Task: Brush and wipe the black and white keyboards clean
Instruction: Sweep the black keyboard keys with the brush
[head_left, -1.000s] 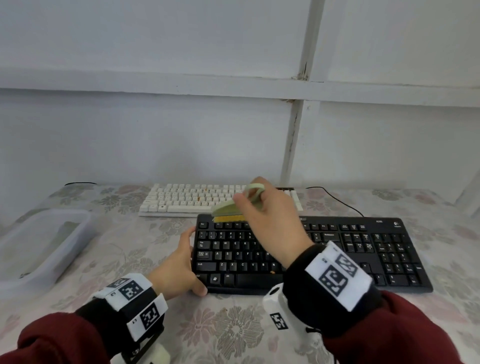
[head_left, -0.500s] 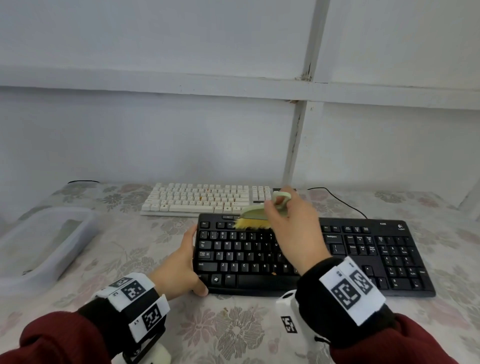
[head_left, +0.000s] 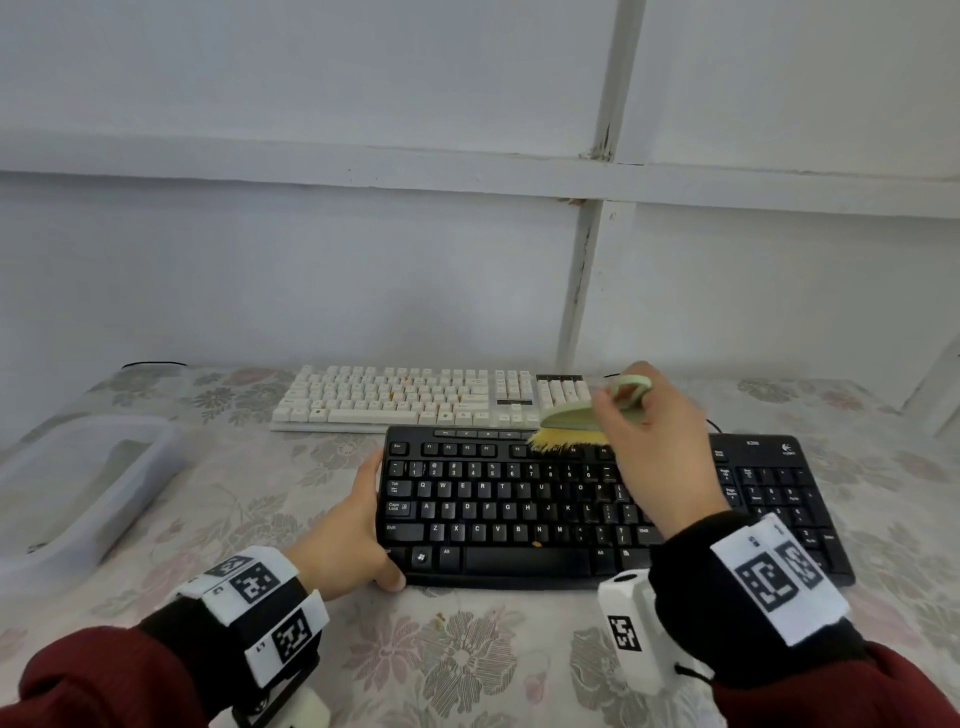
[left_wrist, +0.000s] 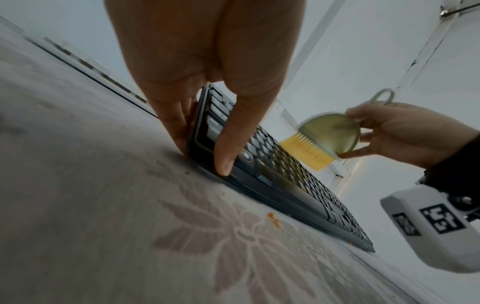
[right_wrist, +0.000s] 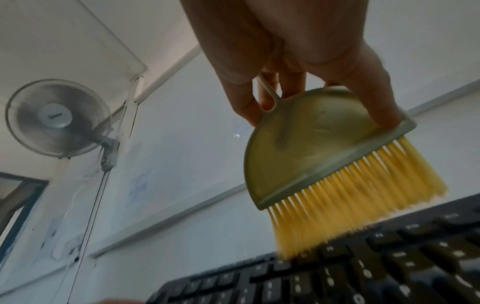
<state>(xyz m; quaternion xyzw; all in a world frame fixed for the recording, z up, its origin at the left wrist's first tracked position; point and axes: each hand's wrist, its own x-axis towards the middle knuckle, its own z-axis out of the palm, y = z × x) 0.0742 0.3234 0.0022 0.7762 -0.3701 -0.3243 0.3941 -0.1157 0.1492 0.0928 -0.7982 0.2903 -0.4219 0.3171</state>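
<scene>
A black keyboard lies across the near middle of the table, with a white keyboard right behind it. My right hand grips a small green brush by its handle; its yellow bristles touch the black keyboard's top key row near the middle. My left hand holds the black keyboard's left end, thumb on its front left corner and fingers against its side. An orange crumb sits on the bottom key row.
A clear plastic tub stands at the table's left edge. Orange crumbs lie on the floral tablecloth in front of the keyboard. The wall is close behind the white keyboard. A wall fan shows in the right wrist view.
My right hand has swept the brush rightwards along the black keyboard's top row, from its left part to about the middle. The left hand has stayed on the keyboard's left end.
</scene>
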